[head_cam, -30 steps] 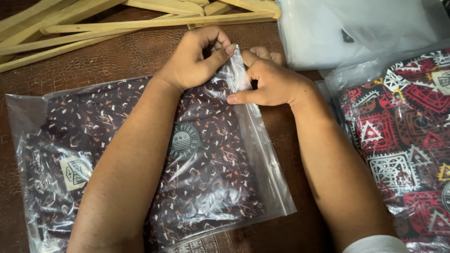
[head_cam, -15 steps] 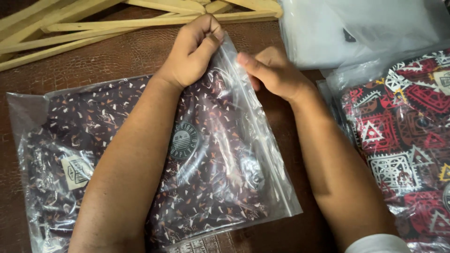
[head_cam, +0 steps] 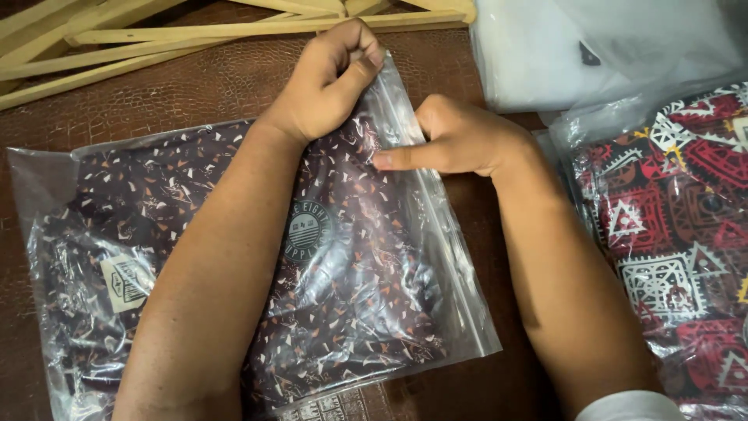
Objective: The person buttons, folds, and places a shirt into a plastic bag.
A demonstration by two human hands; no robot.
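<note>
Bagged shirt [head_cam: 343, 312] on table [head_cam: 218, 86], wooden hangers [head_cam: 195, 31] behind it; second bagged shirt [head_cam: 678, 234] to its right

Left hand [head_cam: 323, 86] covering bag's [head_cam: 366, 312] top corner, red patterned package [head_cam: 678, 234] cut off at right edge

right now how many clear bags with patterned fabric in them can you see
2. The dark speckled one lies under both hands; the red patterned one is at the right edge. More may lie beyond the frame.

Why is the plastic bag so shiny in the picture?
In the head view, light glares off the wrinkled clear zip bag, brightest at its lower left; the left hand and right hand stay sharp, with soft shadows on the brown table.
</note>
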